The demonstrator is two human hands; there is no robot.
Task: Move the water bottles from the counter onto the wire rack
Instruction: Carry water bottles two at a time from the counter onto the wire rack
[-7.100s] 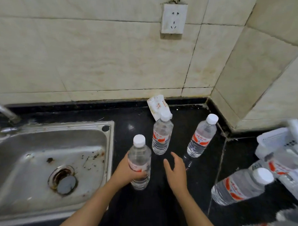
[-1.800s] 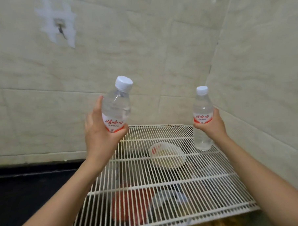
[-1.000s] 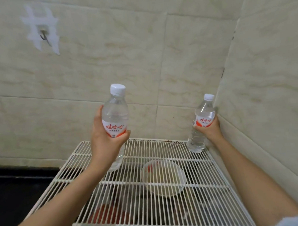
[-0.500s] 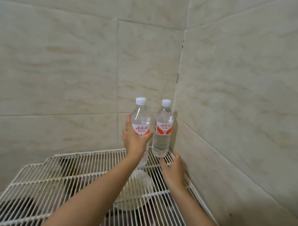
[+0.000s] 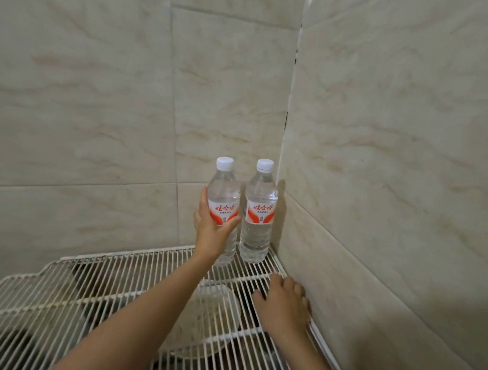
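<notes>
Two clear water bottles with white caps and red-and-white labels stand upright side by side in the far right corner of the white wire rack (image 5: pixel 107 277). My left hand (image 5: pixel 212 232) grips the left bottle (image 5: pixel 225 191) around its label, and its base is on the wires. The right bottle (image 5: pixel 259 212) stands free against the side wall. My right hand (image 5: pixel 281 306) lies nearer to me on the rack by the wall, fingers relaxed, holding nothing.
Tiled walls meet in a corner right behind the bottles. Under the rack wires a pale bowl (image 5: pixel 212 320) shows through. The rack's left and middle wires hold nothing.
My right hand has drawn back from the right bottle toward me. My left hand has lowered the left bottle onto the rack beside the right one.
</notes>
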